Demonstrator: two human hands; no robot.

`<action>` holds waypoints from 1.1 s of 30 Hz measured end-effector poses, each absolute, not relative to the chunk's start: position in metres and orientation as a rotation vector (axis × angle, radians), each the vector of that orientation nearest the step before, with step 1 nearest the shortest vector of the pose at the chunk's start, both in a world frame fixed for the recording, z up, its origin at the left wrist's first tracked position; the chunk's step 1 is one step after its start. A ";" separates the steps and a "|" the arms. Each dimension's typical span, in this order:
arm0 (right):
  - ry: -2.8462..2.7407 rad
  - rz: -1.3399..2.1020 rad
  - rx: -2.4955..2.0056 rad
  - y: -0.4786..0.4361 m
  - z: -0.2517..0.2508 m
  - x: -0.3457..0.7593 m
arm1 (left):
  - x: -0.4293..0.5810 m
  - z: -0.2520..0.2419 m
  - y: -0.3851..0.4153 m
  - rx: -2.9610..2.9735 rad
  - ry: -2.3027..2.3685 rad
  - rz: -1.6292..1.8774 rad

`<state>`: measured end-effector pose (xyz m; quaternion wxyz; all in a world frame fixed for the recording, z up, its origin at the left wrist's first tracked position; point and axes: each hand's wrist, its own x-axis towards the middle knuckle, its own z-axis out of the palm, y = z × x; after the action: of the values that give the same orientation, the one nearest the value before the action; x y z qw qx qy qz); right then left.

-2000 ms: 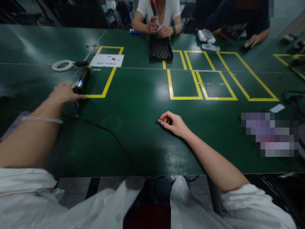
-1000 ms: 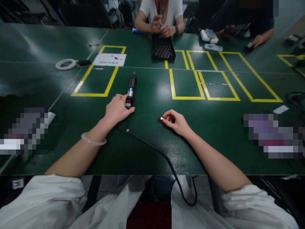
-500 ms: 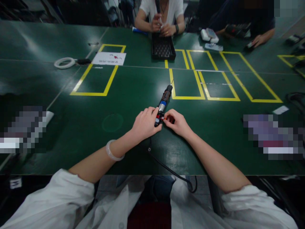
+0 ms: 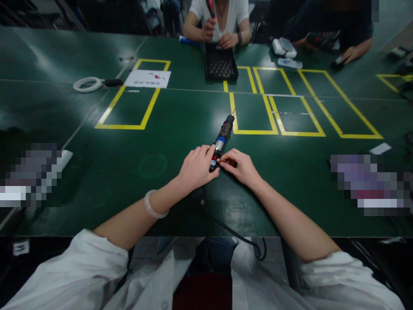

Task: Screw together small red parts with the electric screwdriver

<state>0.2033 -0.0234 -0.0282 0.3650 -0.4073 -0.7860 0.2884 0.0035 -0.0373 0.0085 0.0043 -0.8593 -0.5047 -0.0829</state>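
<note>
An electric screwdriver (image 4: 221,140) with its inside exposed lies slanted on the green table, its thin bit pointing away from me. A silver motor part, a blue band and some red pieces show along it. My left hand (image 4: 197,167) is closed over its rear end from the left, thumb below and fingers above. Beside it on the right, my right hand (image 4: 238,165) pinches a thin reddish piece, seemingly a wire, at the screwdriver's rear; the fingertips hide most of it. A black cord (image 4: 222,224) runs from near my left hand over the table's front edge.
Across the table a person's hands (image 4: 227,40) work above a black tray (image 4: 221,71). Another person's hand (image 4: 353,54) is at far right. A white coiled cable (image 4: 87,85) and a paper sheet (image 4: 146,79) lie back left. Yellow tape rectangles mark the table.
My right fingertips have shifted slightly left, closer to the screwdriver. My left hand stays in place. Across the table, the person has raised a red and black tool.
</note>
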 end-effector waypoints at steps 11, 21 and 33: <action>-1.912 0.685 -1.192 -0.030 -0.017 0.199 | 0.010 0.007 -0.036 -2.642 -1.608 -0.249; -1.849 0.889 -1.131 -0.027 -0.023 0.203 | 0.006 0.010 -0.031 -2.615 -1.641 -0.191; -1.957 0.822 -1.139 -0.024 -0.025 0.207 | -0.100 0.015 0.022 -2.394 -1.939 -0.058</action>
<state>0.2066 -0.0239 -0.0250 0.3582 -0.4413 -0.7586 0.3184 -0.1000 0.0220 0.0151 0.0302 -0.7766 -0.6290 -0.0189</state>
